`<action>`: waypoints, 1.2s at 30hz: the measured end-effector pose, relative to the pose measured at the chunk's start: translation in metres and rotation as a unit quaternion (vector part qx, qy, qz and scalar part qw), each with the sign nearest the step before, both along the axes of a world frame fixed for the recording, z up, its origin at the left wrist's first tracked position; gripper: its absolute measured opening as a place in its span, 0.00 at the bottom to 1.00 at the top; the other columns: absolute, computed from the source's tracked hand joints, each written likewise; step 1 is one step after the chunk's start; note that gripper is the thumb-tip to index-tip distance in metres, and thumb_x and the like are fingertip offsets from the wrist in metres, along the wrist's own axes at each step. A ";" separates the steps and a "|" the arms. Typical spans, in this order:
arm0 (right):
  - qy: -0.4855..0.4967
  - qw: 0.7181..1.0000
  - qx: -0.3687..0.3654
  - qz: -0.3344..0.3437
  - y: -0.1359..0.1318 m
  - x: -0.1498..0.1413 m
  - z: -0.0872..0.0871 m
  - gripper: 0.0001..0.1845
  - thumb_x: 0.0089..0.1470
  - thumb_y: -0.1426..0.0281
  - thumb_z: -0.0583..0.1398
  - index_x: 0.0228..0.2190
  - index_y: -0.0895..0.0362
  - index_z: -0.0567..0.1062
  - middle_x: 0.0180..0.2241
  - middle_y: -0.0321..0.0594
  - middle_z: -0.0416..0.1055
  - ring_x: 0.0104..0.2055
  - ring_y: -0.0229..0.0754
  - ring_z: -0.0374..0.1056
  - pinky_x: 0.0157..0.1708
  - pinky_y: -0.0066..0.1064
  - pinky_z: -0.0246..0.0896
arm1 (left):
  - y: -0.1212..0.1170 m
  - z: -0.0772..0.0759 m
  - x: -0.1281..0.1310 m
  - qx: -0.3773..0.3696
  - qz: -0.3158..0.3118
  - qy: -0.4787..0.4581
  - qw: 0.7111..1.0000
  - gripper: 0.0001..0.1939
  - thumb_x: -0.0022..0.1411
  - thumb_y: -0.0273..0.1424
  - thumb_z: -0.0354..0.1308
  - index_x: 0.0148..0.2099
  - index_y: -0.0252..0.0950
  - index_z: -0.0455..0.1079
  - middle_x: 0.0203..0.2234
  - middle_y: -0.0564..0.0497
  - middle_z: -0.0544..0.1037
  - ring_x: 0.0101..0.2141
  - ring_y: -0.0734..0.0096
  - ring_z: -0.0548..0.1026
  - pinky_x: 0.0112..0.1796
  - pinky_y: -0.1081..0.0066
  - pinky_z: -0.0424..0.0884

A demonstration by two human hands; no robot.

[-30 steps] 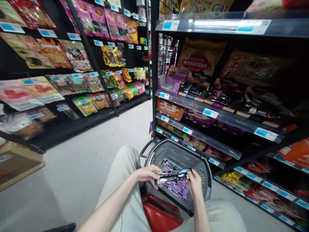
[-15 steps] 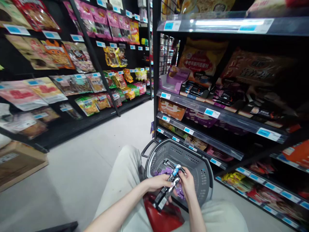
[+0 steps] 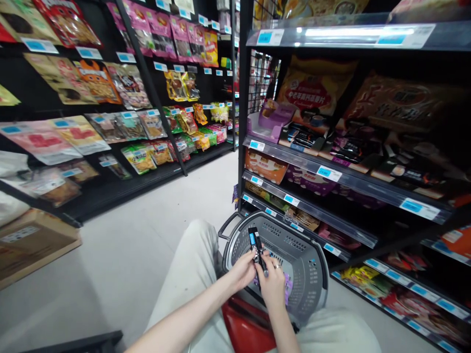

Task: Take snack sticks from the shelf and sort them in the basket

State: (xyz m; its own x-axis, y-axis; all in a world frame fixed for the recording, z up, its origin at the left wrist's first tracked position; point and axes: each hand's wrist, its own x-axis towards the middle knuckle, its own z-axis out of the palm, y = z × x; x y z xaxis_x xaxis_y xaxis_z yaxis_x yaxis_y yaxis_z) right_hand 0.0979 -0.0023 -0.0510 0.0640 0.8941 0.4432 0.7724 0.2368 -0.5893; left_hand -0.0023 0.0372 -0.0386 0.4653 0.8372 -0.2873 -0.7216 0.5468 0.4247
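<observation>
Both of my hands meet over a grey plastic shopping basket (image 3: 294, 235) between my knees. Black stick sachets (image 3: 254, 238) with a blue patch stand nearly upright between them. My left hand (image 3: 243, 269) is closed round their left side. From the right, my right hand (image 3: 271, 279), with a ring on one finger, grips the same sachets lower down. Purple sachets (image 3: 288, 289) lie in the basket, partly hidden behind my hands.
A shelf rack (image 3: 353, 186) with boxes of sachets and oatmeal bags rises close on the right. Hanging snack bags (image 3: 140, 157) line the rack on the left. A cardboard box (image 3: 40, 245) sits on the floor at left. Something red (image 3: 246, 326) is between my legs.
The black sachets went from lying level between my hands, through a slant, to nearly upright. My right hand moved left, close against the left. The view shifted slightly.
</observation>
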 end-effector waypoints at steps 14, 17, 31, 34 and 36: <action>-0.214 0.972 0.023 -0.095 -0.004 0.000 0.005 0.10 0.53 0.72 0.48 0.30 0.57 0.68 0.26 0.40 0.65 0.29 0.39 0.61 0.31 0.29 0.51 | 0.004 -0.003 -0.004 0.022 -0.034 0.109 0.993 0.17 0.48 0.29 0.54 0.43 0.32 0.64 0.36 0.44 0.72 0.35 0.68 0.69 0.31 0.71 0.66; -0.265 0.961 0.019 -0.072 -0.004 -0.001 0.010 0.10 0.53 0.73 0.48 0.27 0.56 0.68 0.24 0.38 0.63 0.27 0.37 0.60 0.30 0.29 0.50 | 0.008 0.000 -0.010 0.056 -0.013 0.188 0.981 0.19 0.45 0.27 0.54 0.43 0.34 0.63 0.35 0.46 0.72 0.33 0.68 0.69 0.26 0.73 0.66; -0.310 0.948 0.028 -0.064 -0.003 -0.001 0.015 0.08 0.52 0.75 0.48 0.27 0.57 0.66 0.25 0.39 0.63 0.26 0.37 0.60 0.28 0.28 0.49 | 0.006 -0.007 -0.006 0.143 -0.020 0.345 0.928 0.18 0.46 0.41 0.54 0.35 0.32 0.64 0.22 0.54 0.65 0.24 0.75 0.64 0.23 0.75 0.64; -0.302 0.950 0.011 -0.077 0.001 -0.005 0.012 0.10 0.53 0.73 0.47 0.24 0.57 0.64 0.24 0.39 0.62 0.26 0.37 0.59 0.28 0.29 0.49 | 0.006 -0.010 -0.007 0.155 -0.027 0.387 0.909 0.18 0.47 0.43 0.52 0.30 0.32 0.64 0.16 0.57 0.61 0.19 0.78 0.60 0.21 0.75 0.62; -0.300 0.950 0.000 -0.088 0.003 -0.007 0.011 0.10 0.53 0.73 0.46 0.24 0.57 0.64 0.24 0.39 0.62 0.26 0.38 0.59 0.28 0.29 0.49 | 0.002 -0.013 -0.004 0.167 -0.038 0.405 0.898 0.18 0.48 0.45 0.50 0.26 0.32 0.63 0.14 0.57 0.59 0.17 0.78 0.60 0.20 0.74 0.62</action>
